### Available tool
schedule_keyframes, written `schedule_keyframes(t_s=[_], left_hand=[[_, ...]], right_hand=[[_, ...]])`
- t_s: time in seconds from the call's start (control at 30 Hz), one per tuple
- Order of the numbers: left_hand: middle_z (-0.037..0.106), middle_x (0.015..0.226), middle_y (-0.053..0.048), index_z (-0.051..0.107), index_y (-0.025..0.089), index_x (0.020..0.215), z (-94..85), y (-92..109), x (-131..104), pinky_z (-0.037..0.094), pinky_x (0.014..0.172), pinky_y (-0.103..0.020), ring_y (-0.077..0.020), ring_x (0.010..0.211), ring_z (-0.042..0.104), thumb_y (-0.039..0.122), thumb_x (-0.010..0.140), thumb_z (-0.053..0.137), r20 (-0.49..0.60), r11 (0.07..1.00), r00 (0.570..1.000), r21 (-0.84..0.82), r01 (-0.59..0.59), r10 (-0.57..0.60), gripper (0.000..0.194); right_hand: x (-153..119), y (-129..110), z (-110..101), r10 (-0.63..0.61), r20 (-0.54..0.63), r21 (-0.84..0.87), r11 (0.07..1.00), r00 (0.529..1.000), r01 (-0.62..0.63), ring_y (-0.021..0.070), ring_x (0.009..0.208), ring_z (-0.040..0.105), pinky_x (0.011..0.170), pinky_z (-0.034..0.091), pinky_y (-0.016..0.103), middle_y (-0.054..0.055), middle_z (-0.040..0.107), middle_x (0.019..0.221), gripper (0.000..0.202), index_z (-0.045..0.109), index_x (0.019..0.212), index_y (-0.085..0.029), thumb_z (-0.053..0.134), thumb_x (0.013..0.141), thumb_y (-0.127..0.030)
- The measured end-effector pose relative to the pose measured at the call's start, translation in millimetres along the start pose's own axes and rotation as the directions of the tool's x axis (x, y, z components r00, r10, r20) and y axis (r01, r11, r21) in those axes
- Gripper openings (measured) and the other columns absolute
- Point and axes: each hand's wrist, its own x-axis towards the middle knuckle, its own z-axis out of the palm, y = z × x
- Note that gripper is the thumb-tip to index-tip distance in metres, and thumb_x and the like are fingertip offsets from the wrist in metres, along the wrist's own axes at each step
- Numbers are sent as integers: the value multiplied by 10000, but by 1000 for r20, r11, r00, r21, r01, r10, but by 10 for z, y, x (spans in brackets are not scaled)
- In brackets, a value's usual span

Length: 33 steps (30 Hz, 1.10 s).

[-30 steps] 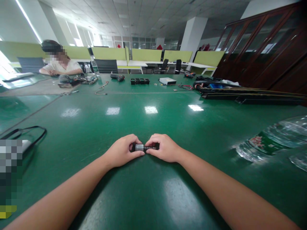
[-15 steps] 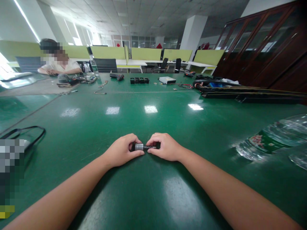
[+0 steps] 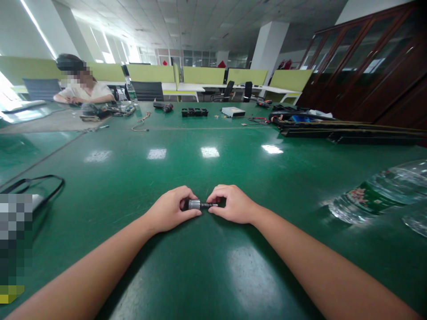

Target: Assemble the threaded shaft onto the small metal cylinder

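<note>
A small grey metal cylinder (image 3: 194, 204) lies sideways low over the green table, and a thin dark ribbed rod (image 3: 205, 205) sticks out of its right end. My left hand (image 3: 176, 205) is closed on the cylinder, thumb below and fingers above, hiding its left end. On the other side, my right hand (image 3: 231, 204) pinches the rod between thumb and fingertips. The rod's pale thin tip shows inside the curl of the right fingers. Exactly what kind of part this is, I cannot make out.
At right a large clear water bottle (image 3: 370, 195) lies on its side. A black strap (image 3: 50, 177) curves at the left edge. Across the green table (image 3: 180, 166) are a black block (image 3: 194, 112), a white box (image 3: 233, 111) and long dark bars (image 3: 353, 130). A person (image 3: 83, 91) sits far left.
My right hand has shifted slightly to the right along the rod, away from the cylinder, so the gap between both hands' fingertips is wider. My left hand stays nearly still.
</note>
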Motion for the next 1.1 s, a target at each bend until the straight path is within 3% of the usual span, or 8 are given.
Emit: schedule_keyframes(t_s=[1.1], left_hand=[[576, 767, 1, 646, 187, 934, -18, 17, -9, 382, 604, -250, -148, 666, 512, 473, 804, 674, 0, 1000, 1000, 1, 19, -19, 315]], right_hand=[[-64, 113, -146, 42, 7, -74, 996, 999, -42, 113, 616, 548, 612, 418, 243, -3, 617, 671, 60, 717, 753, -171, 733, 716, -216]])
